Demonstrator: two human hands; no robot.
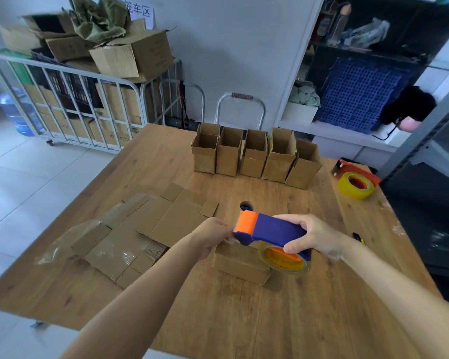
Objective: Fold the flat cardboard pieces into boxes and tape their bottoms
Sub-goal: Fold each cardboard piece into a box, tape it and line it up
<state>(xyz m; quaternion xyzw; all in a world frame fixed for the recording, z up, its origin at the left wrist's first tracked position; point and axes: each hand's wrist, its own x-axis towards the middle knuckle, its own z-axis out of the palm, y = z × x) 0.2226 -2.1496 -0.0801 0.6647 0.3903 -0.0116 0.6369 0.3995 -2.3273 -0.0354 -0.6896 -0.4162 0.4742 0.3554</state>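
Desk (218,320): flat cardboard pieces (145,229) lie left of the fingers, and finished boxes (254,156) stand in a row beyond them. The current box (240,263) lies under both hands, probably bottom-up for sealing. The tape dispenser (270,230) sits on it, with the right hand (314,234) fingers wrapped round its handle. The left hand (213,237) fingers curl at the dispenser's mouth, likely steadying the box; their grip is hidden.

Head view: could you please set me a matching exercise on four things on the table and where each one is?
1 tape dispenser
2 yellow tape roll
3 folded boxes
4 flat cardboard pieces

A lying flat, left on the table
B gripped by the right hand
C in a row at the far side
D near the right edge

Pairs: 1-B, 2-D, 3-C, 4-A
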